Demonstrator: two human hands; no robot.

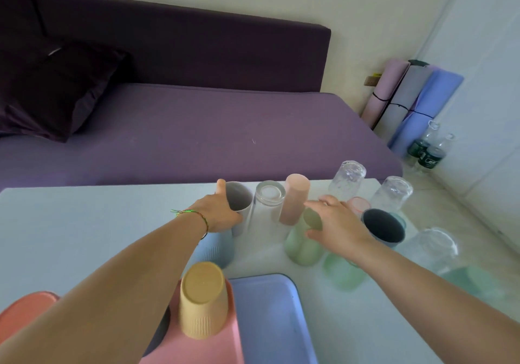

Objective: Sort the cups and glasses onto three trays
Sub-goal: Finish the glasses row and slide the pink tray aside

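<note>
Head view shows your left hand (222, 211) wrapped around a grey cup (239, 202), thumb on its rim. Your right hand (337, 223) has its fingers spread loose, touching the top of a green cup (304, 240) but not closed on it. More cups and clear glasses (349, 178) stand close together on the white table (84, 223). A yellow cup (204, 299) sits upside down on the pink tray (197, 349), beside a blue tray (270, 321). A purple sofa (197, 127) is behind.
</note>
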